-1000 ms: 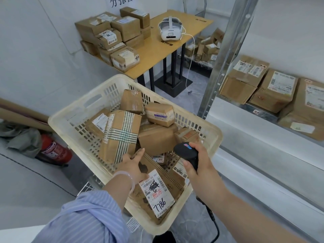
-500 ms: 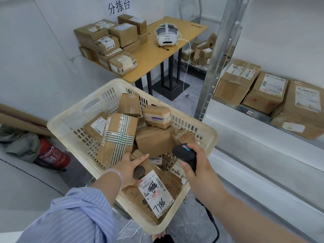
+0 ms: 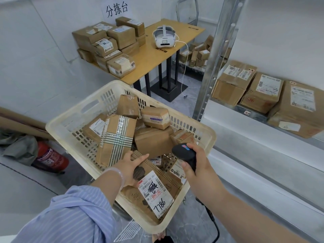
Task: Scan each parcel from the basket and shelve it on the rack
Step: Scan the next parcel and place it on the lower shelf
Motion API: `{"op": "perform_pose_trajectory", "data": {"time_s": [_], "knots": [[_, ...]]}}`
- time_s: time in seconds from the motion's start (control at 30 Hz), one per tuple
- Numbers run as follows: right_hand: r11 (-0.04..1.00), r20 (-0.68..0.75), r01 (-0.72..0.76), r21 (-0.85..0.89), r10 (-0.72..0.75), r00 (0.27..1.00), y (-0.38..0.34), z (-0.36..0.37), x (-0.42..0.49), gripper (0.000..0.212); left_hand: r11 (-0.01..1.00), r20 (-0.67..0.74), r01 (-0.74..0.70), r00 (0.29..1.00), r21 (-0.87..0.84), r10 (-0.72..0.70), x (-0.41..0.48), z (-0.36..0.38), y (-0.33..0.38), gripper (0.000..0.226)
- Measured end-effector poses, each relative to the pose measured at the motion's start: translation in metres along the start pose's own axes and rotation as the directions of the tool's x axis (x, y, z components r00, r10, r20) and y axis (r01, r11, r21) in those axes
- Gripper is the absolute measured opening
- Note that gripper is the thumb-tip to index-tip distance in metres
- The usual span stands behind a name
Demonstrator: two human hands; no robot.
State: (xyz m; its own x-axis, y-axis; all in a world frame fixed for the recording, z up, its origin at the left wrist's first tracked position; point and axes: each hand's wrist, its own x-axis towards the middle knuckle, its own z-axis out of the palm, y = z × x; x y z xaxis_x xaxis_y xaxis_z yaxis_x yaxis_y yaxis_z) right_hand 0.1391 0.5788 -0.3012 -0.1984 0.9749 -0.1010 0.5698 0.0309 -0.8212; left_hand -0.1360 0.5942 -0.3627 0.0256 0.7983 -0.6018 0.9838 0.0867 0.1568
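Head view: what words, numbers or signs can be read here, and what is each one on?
"分拣台": paper sign on the wall.
"7786": handwritten on the white label of the flat parcel in the basket.
"642 H431-00 051": printed at the top of that label.
Too small or blurred: the label's red handwriting, labels on other parcels and rack boxes, the table print.

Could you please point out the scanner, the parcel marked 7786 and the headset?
scanner [image 3: 182, 151], head view, black top end.
parcel marked 7786 [image 3: 155, 193], head view, white label.
headset [image 3: 164, 40], head view, white front.
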Motion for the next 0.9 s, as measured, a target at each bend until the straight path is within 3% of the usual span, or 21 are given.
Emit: {"op": "perform_pose_trajectory", "data": {"time_s": [0.17, 0.33, 0.63, 0.9], "knots": [[1.0, -0.005, 0.012, -0.011, -0.013, 1.0, -0.002, -0.001, 0.0, 0.047, 0.999, -0.003, 0.015, 1.0, -0.037, -0.015, 0.001, -0.001, -0.001, 0.112], [0.999, -0.03, 0.034, -0.01, -0.034, 0.999, -0.006, -0.004, 0.0, 0.051, 0.992, -0.109, 0.011, 0.994, -0.125, -0.025, -0.002, -0.002, -0.005, 0.098], [0.999, -0.023, 0.031, -0.009, -0.031, 0.999, -0.013, -0.008, -0.004, 0.047, 0.877, -0.331, 0.078, 0.907, -0.474, -0.26, -0.006, -0.004, 0.0, 0.086], [1.0, -0.039, 0.028, -0.006, -0.028, 0.999, -0.015, -0.018, -0.013, 0.048, 0.829, -0.321, 0.117, 0.885, -0.547, -0.337, -0.009, -0.006, 0.013, 0.083]]}}
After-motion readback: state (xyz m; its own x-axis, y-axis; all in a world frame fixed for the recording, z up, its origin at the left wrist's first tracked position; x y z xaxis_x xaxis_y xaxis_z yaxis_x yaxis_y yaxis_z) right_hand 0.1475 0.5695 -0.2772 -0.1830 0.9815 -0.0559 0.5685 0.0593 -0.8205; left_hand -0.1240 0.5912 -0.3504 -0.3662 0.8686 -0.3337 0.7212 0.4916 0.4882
